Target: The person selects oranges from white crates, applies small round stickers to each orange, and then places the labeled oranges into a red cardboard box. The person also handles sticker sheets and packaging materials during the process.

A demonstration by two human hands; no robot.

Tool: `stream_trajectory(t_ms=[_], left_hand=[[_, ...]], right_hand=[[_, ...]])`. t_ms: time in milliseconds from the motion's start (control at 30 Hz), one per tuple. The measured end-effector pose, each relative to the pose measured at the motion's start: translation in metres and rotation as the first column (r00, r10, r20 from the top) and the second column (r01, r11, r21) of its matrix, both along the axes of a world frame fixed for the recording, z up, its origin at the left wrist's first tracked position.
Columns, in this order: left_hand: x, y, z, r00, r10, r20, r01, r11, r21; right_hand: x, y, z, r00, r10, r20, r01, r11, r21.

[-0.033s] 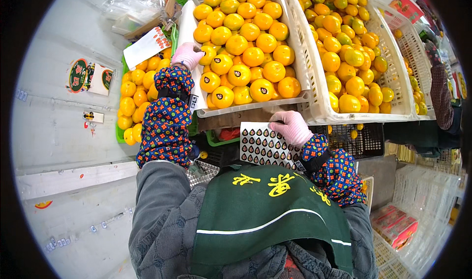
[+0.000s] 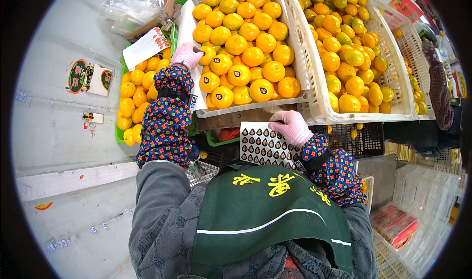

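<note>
My left hand, in a pink glove, is at the left edge of a white crate of oranges. Its fingers are curled together against or right beside a stickered orange; whatever is between the fingertips is hidden. In front of the crate, my right hand, also gloved in pink, pinches the top edge of a white sheet of stickers. Rows of small dark drop-shaped stickers cover that sheet. Several oranges in the crate's near left corner, such as one orange, carry a dark round sticker.
A larger white crate of smaller citrus stands to the right. On the left, a green basket holds more oranges, with a sheet of red stickers on top. A black crate sits below right. Another person's sleeve shows far right.
</note>
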State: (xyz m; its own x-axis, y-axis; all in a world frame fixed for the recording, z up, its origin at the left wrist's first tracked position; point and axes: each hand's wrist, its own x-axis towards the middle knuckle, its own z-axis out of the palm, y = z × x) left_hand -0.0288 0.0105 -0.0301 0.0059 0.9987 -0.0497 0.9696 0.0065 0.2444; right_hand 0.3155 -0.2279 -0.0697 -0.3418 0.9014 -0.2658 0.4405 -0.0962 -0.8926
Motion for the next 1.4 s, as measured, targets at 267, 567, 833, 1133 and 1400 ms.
stream_trajectory(t_ms=[267,567,833,1133,1400], left_hand=[[0.037,-0.057,0.052,0.977,-0.006,-0.212,0.094,0.908,0.407],[0.1,-0.212,0.012,0.735,-0.097,0.671,0.38,0.879,-0.288],[0.057,-0.236,0.02,0.128,0.198,0.972,0.122,0.969,-0.213],[0.047,-0.247,0.013,0.161,0.104,0.982,0.189,0.973,-0.134],[0.034,-0.256,0.018,0.357,0.084,0.93,0.132,0.981,-0.139]], right_hand=[[0.002,0.003,0.001,0.996,-0.075,-0.045,0.079,0.992,0.101],[0.007,0.003,0.025,0.993,-0.089,-0.074,0.098,0.986,0.132],[0.052,-0.043,0.048,0.779,-0.37,-0.506,0.167,0.9,-0.402],[0.026,-0.036,0.021,0.329,-0.56,-0.761,0.189,0.828,-0.528],[0.034,-0.043,0.02,0.533,-0.406,-0.743,0.239,0.914,-0.328]])
